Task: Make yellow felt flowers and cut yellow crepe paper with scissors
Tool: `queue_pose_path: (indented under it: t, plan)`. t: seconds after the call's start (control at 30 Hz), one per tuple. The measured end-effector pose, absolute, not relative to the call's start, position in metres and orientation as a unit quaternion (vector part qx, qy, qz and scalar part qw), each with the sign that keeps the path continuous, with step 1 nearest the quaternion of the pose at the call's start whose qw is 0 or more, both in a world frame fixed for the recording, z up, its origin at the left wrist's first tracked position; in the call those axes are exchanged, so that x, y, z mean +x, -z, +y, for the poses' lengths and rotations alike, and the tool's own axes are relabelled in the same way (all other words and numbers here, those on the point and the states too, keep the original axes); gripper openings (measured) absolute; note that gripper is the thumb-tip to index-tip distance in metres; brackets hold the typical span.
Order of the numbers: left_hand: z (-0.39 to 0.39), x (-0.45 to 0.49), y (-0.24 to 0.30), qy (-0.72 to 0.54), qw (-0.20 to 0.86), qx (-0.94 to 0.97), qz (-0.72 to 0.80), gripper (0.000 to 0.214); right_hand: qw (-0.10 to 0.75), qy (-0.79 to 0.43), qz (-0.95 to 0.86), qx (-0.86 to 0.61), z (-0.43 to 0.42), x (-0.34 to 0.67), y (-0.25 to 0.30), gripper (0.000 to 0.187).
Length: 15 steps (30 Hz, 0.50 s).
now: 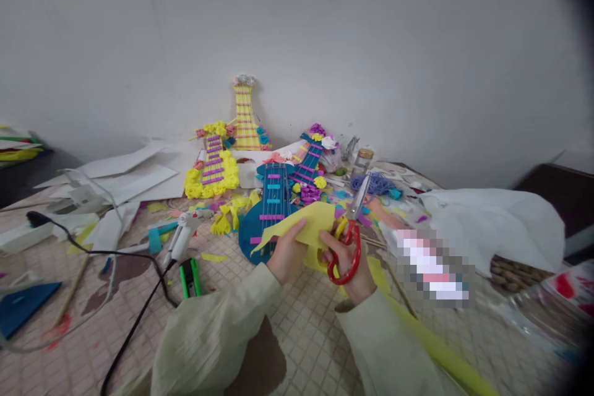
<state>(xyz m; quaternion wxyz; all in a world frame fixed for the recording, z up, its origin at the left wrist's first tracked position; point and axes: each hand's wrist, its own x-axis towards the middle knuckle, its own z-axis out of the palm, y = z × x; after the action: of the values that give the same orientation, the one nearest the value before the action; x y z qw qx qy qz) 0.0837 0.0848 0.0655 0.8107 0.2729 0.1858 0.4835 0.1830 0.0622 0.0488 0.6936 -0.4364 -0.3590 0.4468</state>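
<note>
My left hand (pixel 285 253) pinches a piece of yellow foam sheet (pixel 304 226) and holds it up over the tiled floor. My right hand (pixel 350 263) grips red-handled scissors (pixel 350 241), fingers through the loops, blades pointing up and away beside the sheet's right edge. A long yellow strip (pixel 431 346) runs down to the lower right under my right sleeve. Just behind the hands lies a blue craft guitar (pixel 271 204) with pink and teal bars.
Yellow craft guitars (pixel 213 170) (pixel 245 117) and another blue one (pixel 309 164) lean by the white wall. A white glue gun (pixel 183 235) with black cord (pixel 134 322), a green cutter (pixel 190 277), white paper sheets (pixel 125 176), a glass jar (pixel 362 161) and a white bag (pixel 492 219) lie around.
</note>
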Motion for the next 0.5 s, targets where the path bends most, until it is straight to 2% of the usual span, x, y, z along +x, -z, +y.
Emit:
queue_pose_path:
  t: [0.1, 0.3, 0.5]
  plan:
    - [0.09, 0.082, -0.068, -0.508, 0.815, 0.217, 0.177, 0.03, 0.702, -0.436, -0.351, -0.441, 0.064, 0.188, -0.048, 0.028]
    - [0.094, 0.081, -0.076, -0.592, 0.77, 0.196, 0.137, 0.024, 0.716, -0.424, -0.35, -0.43, 0.062, 0.191, -0.051, 0.022]
    - [0.104, 0.065, -0.097, -0.678, 0.695, 0.216, 0.106, 0.026, 0.642, -0.499, -0.403, -0.419, 0.046, 0.168, -0.05, 0.022]
